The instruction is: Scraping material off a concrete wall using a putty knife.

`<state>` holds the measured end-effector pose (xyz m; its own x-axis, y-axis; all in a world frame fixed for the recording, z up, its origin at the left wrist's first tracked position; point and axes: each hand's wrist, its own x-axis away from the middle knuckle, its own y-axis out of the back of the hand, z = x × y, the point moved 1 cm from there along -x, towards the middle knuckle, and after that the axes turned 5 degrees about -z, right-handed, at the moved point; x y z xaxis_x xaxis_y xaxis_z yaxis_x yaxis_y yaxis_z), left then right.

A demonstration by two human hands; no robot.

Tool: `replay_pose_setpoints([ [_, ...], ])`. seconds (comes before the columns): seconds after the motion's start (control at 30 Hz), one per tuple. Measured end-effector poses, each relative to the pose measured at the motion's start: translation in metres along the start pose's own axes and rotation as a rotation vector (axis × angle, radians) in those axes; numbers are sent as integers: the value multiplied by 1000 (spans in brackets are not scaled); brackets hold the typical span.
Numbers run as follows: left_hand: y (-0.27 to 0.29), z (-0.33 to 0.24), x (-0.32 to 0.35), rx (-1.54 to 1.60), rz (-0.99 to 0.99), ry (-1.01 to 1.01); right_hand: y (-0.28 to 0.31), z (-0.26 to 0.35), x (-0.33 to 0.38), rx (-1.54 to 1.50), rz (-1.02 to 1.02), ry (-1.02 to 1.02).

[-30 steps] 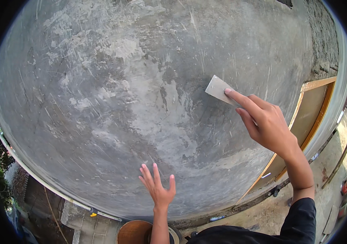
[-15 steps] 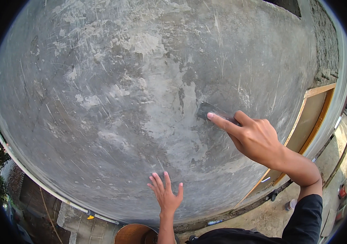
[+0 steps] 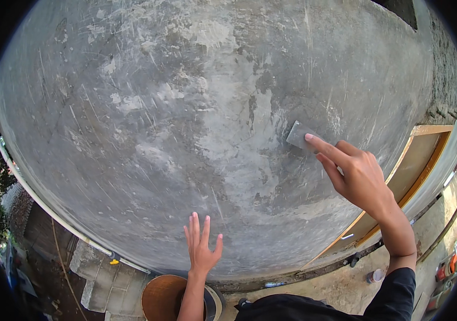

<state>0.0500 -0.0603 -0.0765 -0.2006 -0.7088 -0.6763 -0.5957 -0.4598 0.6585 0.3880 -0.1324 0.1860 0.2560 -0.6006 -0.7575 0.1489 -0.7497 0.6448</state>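
A small flat grey scraper blade [image 3: 298, 135] is pressed against a grey plastered wall [image 3: 148, 123] by the right hand [image 3: 359, 176], with the index finger laid along it and the other fingers curled behind, so the hand is closed on the blade rather than spread. The blade is seen right of the wall's middle, at about mid height. The left hand [image 3: 201, 249] is laid flat on the wall lower down and nearer, its fingers spread and nothing held in it; the two hands are well apart. As far as can be judged, the surface is only partly worked: a paler, smoother band is seen running down the middle of the wall past the blade, while darker, blotchy patches and many fine scratch marks are left to the left and above, so much of the area would seem to remain. Below the left hand a round brown bucket [image 3: 161, 299] is seen near the lower edge. To the right a wooden door frame [image 3: 426, 140] is set beside the wall. On the ground at the near right a small can with a pale top [image 3: 375, 276] is stood; its label cannot be made out. No signs or packages are otherwise shown.
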Motion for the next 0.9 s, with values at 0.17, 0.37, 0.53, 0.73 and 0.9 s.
replay_pose_setpoints([
  [0.17, -26, -37, -19, 91, -207, -23, -19, 36, -40, -3, -71, 72],
  [0.37, -65, -28, -2, 103, -187, 93, -14, 57, -57, -211, -40, 126],
  [0.53, -68, -2, 8, -118, -55, -44, 31, 30, -53, -148, -104, -22],
  [0.73, -87, 10, 9, -133, 0, -83, 61, -20, -68, 175, -189, 143],
  [0.9, -98, 22, 9, -120, 160, -65, 56, -9, -99, 191, -193, 164],
])
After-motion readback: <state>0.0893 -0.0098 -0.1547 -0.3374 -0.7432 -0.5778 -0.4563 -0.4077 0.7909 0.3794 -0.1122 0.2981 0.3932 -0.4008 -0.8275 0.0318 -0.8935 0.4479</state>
